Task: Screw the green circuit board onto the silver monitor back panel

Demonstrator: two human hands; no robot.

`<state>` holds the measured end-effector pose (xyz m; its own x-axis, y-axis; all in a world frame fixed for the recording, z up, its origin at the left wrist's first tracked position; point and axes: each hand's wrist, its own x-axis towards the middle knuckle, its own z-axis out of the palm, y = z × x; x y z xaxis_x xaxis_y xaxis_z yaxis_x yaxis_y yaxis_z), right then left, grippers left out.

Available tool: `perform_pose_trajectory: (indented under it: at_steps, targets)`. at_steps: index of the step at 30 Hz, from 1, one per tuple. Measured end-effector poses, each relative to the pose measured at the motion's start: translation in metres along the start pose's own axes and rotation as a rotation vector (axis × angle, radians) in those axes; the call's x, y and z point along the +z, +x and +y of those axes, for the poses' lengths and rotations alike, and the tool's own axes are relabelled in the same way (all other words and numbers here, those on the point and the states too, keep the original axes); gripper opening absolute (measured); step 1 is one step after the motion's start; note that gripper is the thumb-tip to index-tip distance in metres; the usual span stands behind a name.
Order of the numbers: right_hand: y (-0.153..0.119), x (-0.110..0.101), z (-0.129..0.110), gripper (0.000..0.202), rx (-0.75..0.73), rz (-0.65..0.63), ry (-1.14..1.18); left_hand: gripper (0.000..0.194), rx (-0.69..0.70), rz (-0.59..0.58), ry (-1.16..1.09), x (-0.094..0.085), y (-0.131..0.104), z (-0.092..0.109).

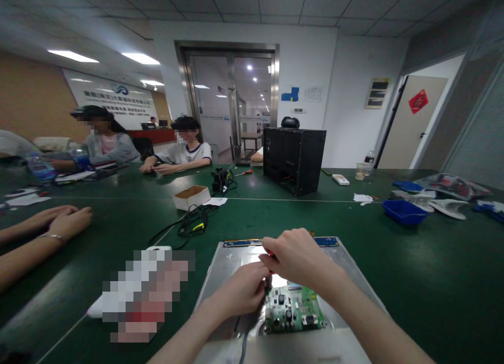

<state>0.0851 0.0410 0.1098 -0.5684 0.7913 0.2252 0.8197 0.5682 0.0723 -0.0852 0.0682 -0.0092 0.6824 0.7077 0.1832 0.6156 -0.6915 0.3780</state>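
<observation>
Before me lies a flat silver metal panel (212,280) with a thin blue circuit strip (326,242) along its far edge. A green circuit board (293,309) sits on the panel. My right hand (301,256) is closed above the board's far side, around a red-handled screwdriver (272,255); most of the tool is covered by the fingers. Just below it, my left hand (246,288) has its fingers pinched together at the board's far left corner. What those fingers hold is hidden. A dark cable (244,343) runs below my left wrist.
Left of the panel are a white and red blurred item (145,290), black cables (192,225) and a small box (191,197). A black computer case (293,159) stands ahead. At right is a blue tray (405,212). Another person's hands (71,222) rest at left; others sit beyond.
</observation>
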Motion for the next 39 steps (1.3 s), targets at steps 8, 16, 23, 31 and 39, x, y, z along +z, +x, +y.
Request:
perform_pose_trajectory:
  at_steps: [8,16,23,31,39]
  targets:
    - [-0.005,-0.008,-0.001,0.014,-0.033,-0.037,0.094,0.016,0.03,0.003,-0.068,-0.005,0.0,0.004]
    - [-0.004,-0.006,-0.001,0.015,0.01,-0.021,0.015,0.011,0.01,-0.016,-0.028,-0.01,0.0,0.007]
    - [-0.006,-0.006,0.0,0.012,-0.044,0.011,0.084,0.006,0.038,-0.007,-0.019,-0.009,0.0,0.005]
    - [0.0,0.0,-0.004,0.016,0.041,-0.007,0.027,0.011,0.01,-0.024,-0.016,-0.013,0.0,0.011]
    - [-0.004,0.0,-0.005,0.026,-0.045,0.025,0.154,0.01,0.051,-0.014,-0.068,-0.011,0.001,0.005]
